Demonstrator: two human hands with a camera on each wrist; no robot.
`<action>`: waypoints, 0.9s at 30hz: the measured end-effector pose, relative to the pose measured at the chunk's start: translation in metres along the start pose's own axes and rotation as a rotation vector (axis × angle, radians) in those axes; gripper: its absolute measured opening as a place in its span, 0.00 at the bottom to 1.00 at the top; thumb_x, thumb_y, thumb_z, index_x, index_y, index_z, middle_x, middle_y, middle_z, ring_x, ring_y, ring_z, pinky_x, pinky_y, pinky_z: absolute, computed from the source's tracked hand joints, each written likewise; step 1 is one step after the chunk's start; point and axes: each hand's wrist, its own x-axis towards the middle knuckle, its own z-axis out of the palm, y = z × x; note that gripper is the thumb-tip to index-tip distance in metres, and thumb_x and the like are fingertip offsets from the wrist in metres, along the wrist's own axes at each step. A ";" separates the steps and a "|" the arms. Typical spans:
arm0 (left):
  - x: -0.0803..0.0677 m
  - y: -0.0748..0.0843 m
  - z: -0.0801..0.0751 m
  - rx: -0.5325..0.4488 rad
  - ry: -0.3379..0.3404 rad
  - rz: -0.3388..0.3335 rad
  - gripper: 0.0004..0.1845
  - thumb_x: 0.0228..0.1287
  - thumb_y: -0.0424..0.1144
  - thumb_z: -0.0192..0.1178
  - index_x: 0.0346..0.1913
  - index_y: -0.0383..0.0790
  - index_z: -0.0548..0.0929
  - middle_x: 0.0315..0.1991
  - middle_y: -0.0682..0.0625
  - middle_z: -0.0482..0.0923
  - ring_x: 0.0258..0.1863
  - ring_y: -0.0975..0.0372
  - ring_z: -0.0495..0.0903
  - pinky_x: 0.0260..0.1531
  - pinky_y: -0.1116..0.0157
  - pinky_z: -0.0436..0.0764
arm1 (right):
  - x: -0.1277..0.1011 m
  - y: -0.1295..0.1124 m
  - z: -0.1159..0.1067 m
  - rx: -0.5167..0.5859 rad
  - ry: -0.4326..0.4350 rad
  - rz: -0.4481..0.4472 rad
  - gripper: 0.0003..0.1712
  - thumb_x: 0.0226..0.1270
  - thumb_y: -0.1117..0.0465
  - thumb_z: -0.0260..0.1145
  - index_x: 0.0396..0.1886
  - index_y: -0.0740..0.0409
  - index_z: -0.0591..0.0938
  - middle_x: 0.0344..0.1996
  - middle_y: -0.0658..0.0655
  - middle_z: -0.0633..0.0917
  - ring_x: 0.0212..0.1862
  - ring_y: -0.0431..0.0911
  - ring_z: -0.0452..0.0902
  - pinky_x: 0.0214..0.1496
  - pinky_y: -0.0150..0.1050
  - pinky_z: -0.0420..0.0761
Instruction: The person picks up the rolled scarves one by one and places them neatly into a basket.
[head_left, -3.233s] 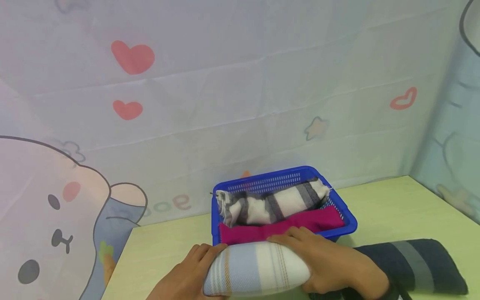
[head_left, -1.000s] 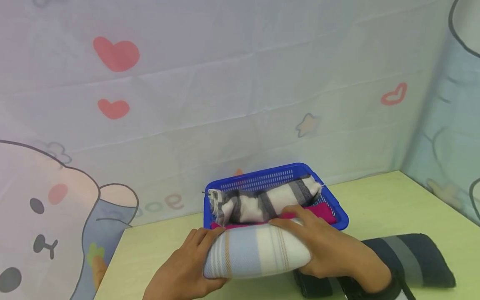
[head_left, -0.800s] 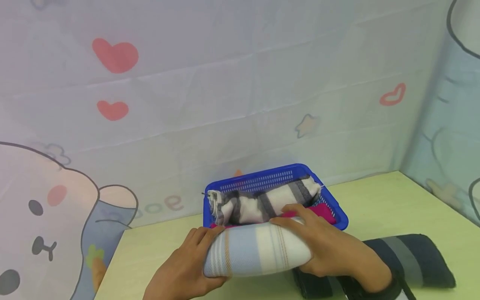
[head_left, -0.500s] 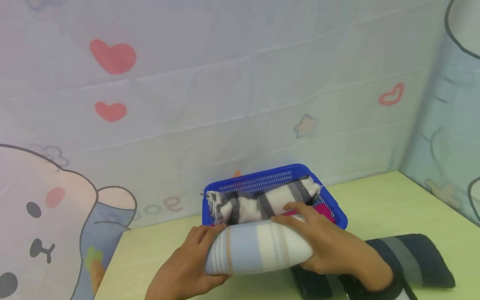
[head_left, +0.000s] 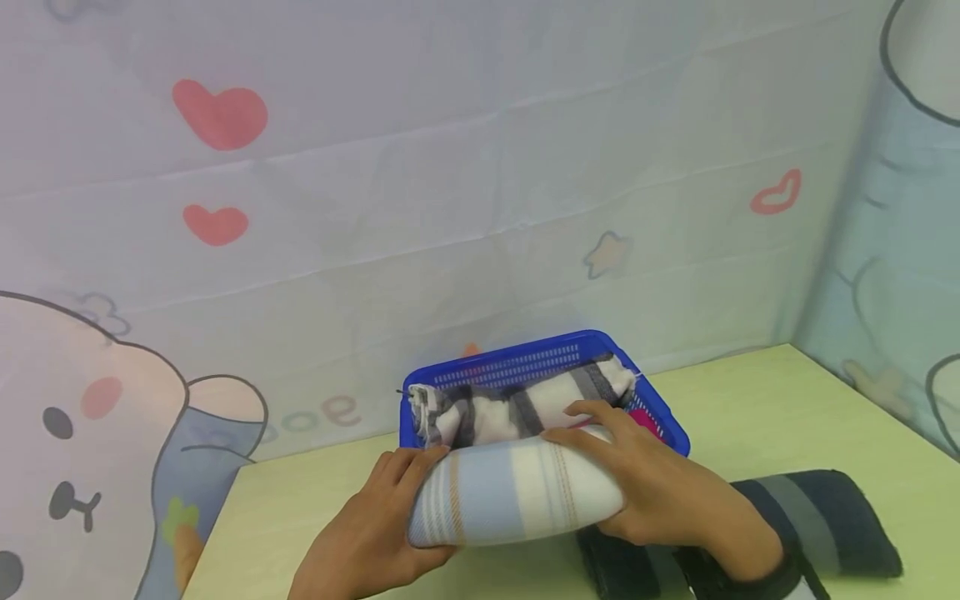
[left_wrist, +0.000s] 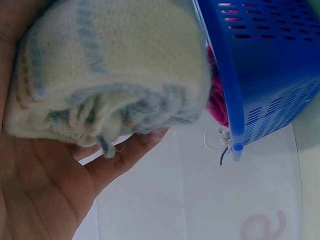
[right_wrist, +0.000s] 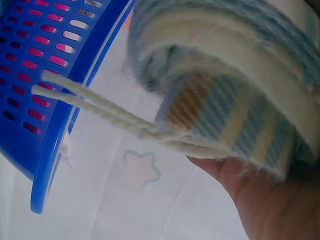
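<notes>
pale blue and cream striped towel roll (head_left: 517, 497) is held lengthwise between both my hands, at the near rim of the blue basket (head_left: 525, 364). head view shows it lifted against that near edge, covering most of the front wall; can't tell if it actually touches the rim.

left hand (head_left: 375, 533) cups the roll's left end, fingers curled up round it, palm under. left wrist view: rolled end (left_wrist: 105, 70) sits in my palm (left_wrist: 45, 185), basket corner (left_wrist: 260, 75) just beside it, bit of magenta cloth (left_wrist: 216, 95) showing at the basket's edge.

right hand (head_left: 660, 508) wraps over the roll's right end, fingers laid across the top, thumb side underneath. right wrist view: spiral end of the roll (right_wrist: 235, 90) resting on my hand (right_wrist: 270, 195), loose cream fringe strands (right_wrist: 95, 107) trailing over toward the basket wall (right_wrist: 45, 65).

in the basket: grey and white striped rolled cloth (head_left: 517, 408) along the back, magenta cloth (head_left: 647, 417) under it, only a patch visible by my right fingers.

dark navy and grey striped towel (head_left: 817, 521) lies on the pale green table (head_left: 750, 417) to the right, partly under my right wrist. cartoon-print sheet (head_left: 450, 167) hangs behind.
</notes>
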 end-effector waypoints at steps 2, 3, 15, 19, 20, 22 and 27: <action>0.000 0.000 0.000 0.006 0.009 0.000 0.52 0.40 0.52 0.81 0.71 0.46 0.66 0.55 0.51 0.73 0.50 0.63 0.74 0.42 0.62 0.84 | 0.000 0.000 0.000 -0.002 0.001 0.001 0.57 0.34 0.64 0.84 0.69 0.42 0.69 0.64 0.62 0.70 0.56 0.57 0.76 0.43 0.52 0.84; 0.000 -0.001 0.001 0.010 0.016 0.000 0.53 0.39 0.52 0.81 0.71 0.46 0.66 0.56 0.50 0.72 0.50 0.62 0.74 0.42 0.62 0.84 | 0.000 0.000 0.000 -0.004 0.002 0.001 0.57 0.34 0.64 0.84 0.70 0.42 0.69 0.64 0.62 0.70 0.56 0.58 0.76 0.43 0.52 0.84; 0.003 -0.004 0.006 0.020 0.099 -0.004 0.54 0.34 0.51 0.83 0.68 0.45 0.69 0.60 0.46 0.68 0.53 0.57 0.77 0.41 0.64 0.84 | 0.002 0.004 0.003 -0.045 0.047 -0.005 0.56 0.31 0.63 0.84 0.68 0.44 0.71 0.63 0.63 0.70 0.56 0.57 0.76 0.44 0.50 0.84; 0.003 -0.005 0.008 0.010 0.096 -0.027 0.54 0.33 0.51 0.84 0.69 0.47 0.68 0.61 0.45 0.67 0.51 0.58 0.78 0.40 0.64 0.84 | 0.003 0.005 0.006 -0.061 0.060 -0.010 0.56 0.31 0.63 0.85 0.67 0.45 0.71 0.63 0.64 0.70 0.55 0.57 0.77 0.43 0.49 0.84; 0.004 -0.006 0.008 0.011 0.096 -0.028 0.54 0.33 0.51 0.84 0.69 0.47 0.68 0.61 0.45 0.67 0.51 0.57 0.78 0.40 0.64 0.85 | 0.004 0.005 0.006 -0.062 0.063 -0.011 0.56 0.30 0.63 0.85 0.67 0.45 0.71 0.63 0.64 0.70 0.55 0.57 0.77 0.43 0.49 0.84; 0.004 -0.006 0.009 0.015 0.101 -0.028 0.54 0.33 0.51 0.84 0.69 0.47 0.68 0.60 0.44 0.67 0.51 0.57 0.78 0.41 0.63 0.85 | 0.005 0.006 0.007 -0.065 0.065 -0.011 0.56 0.30 0.63 0.85 0.67 0.45 0.71 0.63 0.64 0.70 0.55 0.57 0.77 0.43 0.49 0.84; 0.008 -0.009 0.011 0.039 0.125 -0.015 0.54 0.33 0.51 0.84 0.68 0.45 0.69 0.60 0.41 0.68 0.52 0.54 0.79 0.42 0.61 0.85 | 0.006 0.009 0.007 -0.080 0.082 -0.010 0.57 0.29 0.62 0.86 0.67 0.45 0.71 0.64 0.64 0.69 0.57 0.59 0.76 0.45 0.51 0.84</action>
